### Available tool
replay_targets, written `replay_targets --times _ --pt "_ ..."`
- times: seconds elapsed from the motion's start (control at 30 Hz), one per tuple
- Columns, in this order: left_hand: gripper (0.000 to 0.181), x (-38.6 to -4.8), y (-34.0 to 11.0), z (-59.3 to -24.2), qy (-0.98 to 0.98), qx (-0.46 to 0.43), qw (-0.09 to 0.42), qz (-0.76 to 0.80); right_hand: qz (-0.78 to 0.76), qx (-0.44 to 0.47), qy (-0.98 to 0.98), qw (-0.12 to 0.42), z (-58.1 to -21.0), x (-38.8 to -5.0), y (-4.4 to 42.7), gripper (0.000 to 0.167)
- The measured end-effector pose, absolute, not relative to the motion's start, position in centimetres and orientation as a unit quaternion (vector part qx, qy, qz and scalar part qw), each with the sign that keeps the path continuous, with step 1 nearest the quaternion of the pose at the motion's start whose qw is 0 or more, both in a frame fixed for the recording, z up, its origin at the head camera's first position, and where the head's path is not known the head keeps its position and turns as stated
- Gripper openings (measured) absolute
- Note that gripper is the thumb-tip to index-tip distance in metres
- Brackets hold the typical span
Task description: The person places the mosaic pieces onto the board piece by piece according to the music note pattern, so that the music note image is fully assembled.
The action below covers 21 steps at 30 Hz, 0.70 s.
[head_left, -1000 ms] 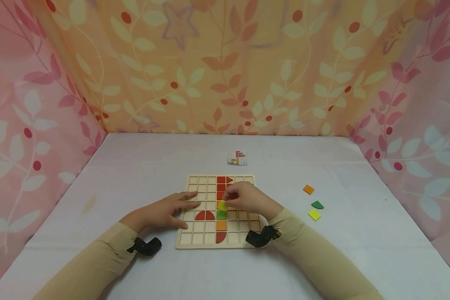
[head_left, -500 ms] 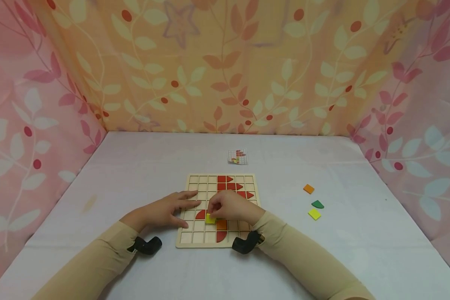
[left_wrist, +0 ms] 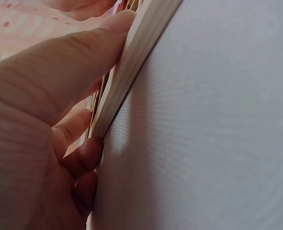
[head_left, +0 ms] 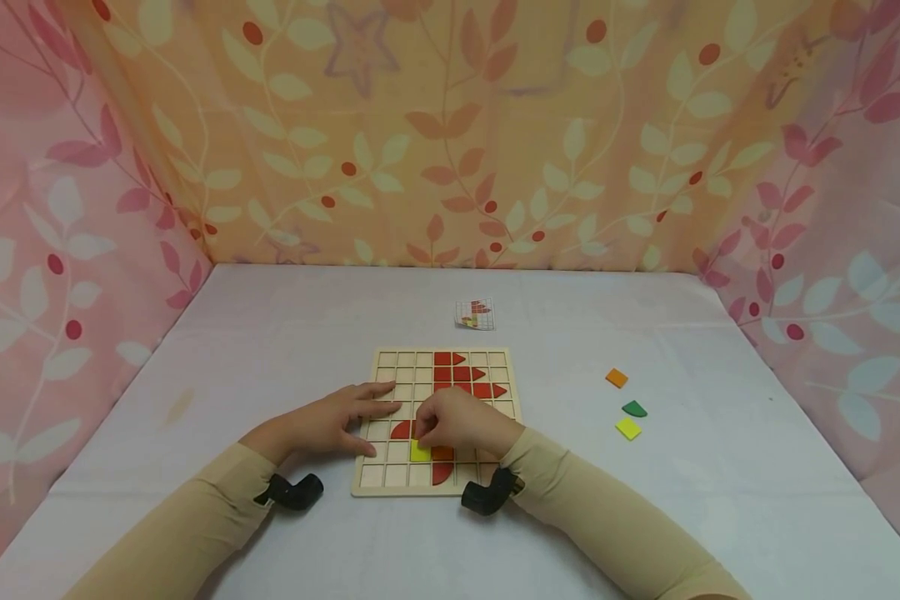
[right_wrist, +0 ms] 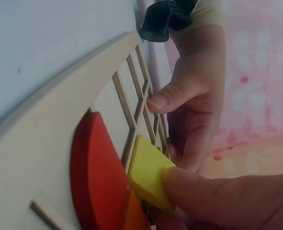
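Note:
In the head view a wooden grid board [head_left: 365,487] lies on the table with red, orange and yellow tiles on it. My right hand [head_left: 461,421] pinches a yellow square tile [right_wrist: 150,173] at a cell left of an orange tile [head_left: 443,453]. The right wrist view shows that tile slightly tilted, the thumb on it, beside a red quarter-round tile [right_wrist: 96,167]. My left hand [head_left: 330,421] rests on the board's left edge with fingers spread; the left wrist view has its thumb against the board's side. My right hand hides several middle cells.
Right of the board lie an orange square tile [head_left: 617,378], a green quarter-round tile [head_left: 634,409] and another yellow square tile [head_left: 628,429]. A small printed pattern card [head_left: 476,315] lies behind the board. Patterned cloth [head_left: 450,133] walls in the white table.
My right hand has carried the yellow tile left and toward the board's near side, down to a cell beside the orange tile. My left hand has stayed in place.

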<state>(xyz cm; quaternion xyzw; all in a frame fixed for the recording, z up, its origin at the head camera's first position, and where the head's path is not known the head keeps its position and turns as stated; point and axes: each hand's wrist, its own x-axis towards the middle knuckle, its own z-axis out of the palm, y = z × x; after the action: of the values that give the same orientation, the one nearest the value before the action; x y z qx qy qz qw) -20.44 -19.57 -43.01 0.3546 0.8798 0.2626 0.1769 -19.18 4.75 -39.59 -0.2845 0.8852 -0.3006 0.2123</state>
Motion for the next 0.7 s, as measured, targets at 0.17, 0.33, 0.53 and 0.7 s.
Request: replay_targets --times 0.17,0.33,0.53,0.7 --pt "0.069 -20.5 -19.6 -43.1 0.880 0.356 0.176 0.259 -0.293 -0.278 0.891 0.208 -39.6 -19.1 4.7 0.016" --pt "0.069 -20.5 -19.6 -43.1 0.879 0.358 0.176 0.261 -0.288 -0.291 0.891 0.193 -39.9 -19.0 4.8 0.017" --pt "0.069 -20.5 -19.6 -43.1 0.878 0.363 0.172 0.260 -0.275 -0.304 0.894 0.180 -39.7 -18.7 4.9 0.017" --pt "0.069 -20.5 -19.6 -43.0 0.880 0.353 0.180 0.261 -0.274 -0.302 0.895 0.180 -38.8 -18.8 5.6 0.012"
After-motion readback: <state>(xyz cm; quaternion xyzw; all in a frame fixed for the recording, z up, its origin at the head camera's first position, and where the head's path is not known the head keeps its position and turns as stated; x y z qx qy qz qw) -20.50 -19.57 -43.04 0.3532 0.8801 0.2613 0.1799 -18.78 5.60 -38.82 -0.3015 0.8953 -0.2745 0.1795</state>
